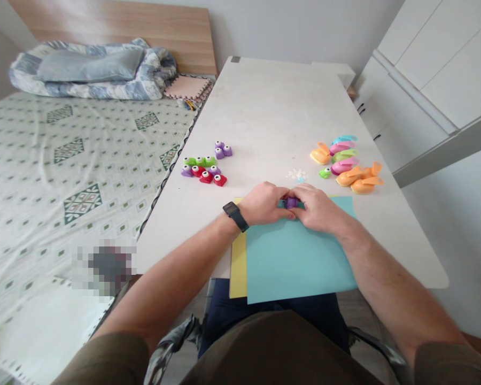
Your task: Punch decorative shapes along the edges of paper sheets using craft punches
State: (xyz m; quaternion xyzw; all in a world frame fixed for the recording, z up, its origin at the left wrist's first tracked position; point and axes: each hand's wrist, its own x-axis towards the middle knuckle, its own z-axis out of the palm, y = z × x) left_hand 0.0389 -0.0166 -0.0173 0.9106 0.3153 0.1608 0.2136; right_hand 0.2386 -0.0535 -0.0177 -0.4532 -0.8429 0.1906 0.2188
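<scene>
The left hand and right hand clamp their grip on a purple craft punch atop the teal card. It looks like light, stiff plastic; best held by its body.

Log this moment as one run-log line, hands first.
left hand: on purple craft punch | right hand: on same punch | under: teal paper sheet on yellow sheet | nearby: orange punches

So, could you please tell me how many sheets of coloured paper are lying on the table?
2. A blue sheet under the left hand and right hand overlaps a yellow sheet showing at its left; more may hide beneath.
</scene>
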